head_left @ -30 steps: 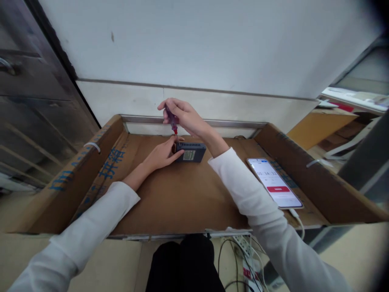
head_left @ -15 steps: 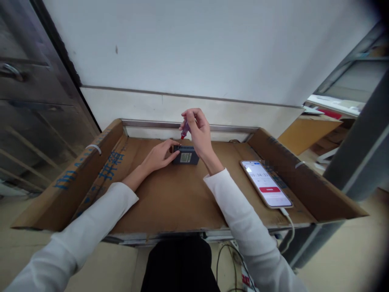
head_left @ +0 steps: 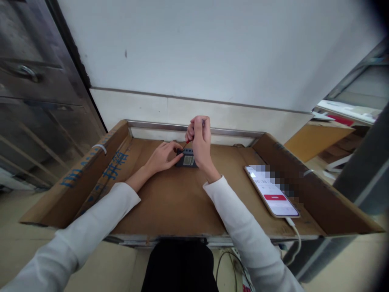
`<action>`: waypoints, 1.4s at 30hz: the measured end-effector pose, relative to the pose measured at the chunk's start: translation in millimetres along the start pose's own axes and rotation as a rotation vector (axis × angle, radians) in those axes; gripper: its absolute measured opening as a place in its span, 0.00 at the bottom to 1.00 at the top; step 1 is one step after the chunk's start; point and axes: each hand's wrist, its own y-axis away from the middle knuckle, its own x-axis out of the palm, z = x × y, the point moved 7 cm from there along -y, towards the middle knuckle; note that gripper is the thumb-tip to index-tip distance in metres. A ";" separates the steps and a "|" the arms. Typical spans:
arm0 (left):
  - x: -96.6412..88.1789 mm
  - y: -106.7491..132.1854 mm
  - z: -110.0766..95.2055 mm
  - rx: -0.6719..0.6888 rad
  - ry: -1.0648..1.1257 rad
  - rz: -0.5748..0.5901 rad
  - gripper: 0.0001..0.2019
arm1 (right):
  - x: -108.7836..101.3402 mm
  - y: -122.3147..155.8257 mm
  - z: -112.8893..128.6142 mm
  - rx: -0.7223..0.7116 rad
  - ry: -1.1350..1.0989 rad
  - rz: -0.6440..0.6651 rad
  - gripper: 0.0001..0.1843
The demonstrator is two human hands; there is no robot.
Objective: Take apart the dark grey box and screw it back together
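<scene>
A small dark box-shaped device (head_left: 187, 159) with a pale label lies on the brown cardboard surface (head_left: 170, 202). My left hand (head_left: 162, 156) rests on the cardboard with its fingers pressed against the device's left end. My right hand (head_left: 199, 140) is curled into a fist above the device, closed round a small screwdriver (head_left: 186, 144) with a red handle. Only the red end of that tool shows below the fist, and it points down at the top of the device.
Raised cardboard flaps border the surface, one on the left (head_left: 88, 170) and one on the right (head_left: 319, 190). A phone (head_left: 275, 192) with a lit screen lies at the right, a white cable (head_left: 296, 239) running from it. A dark cabinet (head_left: 36, 101) stands at the left, a white wall behind.
My right hand has turned into a fist and come lower and closer over the device, so most of the screwdriver is now hidden. My left hand has stayed on the device.
</scene>
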 end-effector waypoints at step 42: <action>-8.3 -0.9 23.1 -0.281 0.086 -0.145 0.09 | -59.4 -4.8 29.9 -0.154 0.157 -0.454 0.17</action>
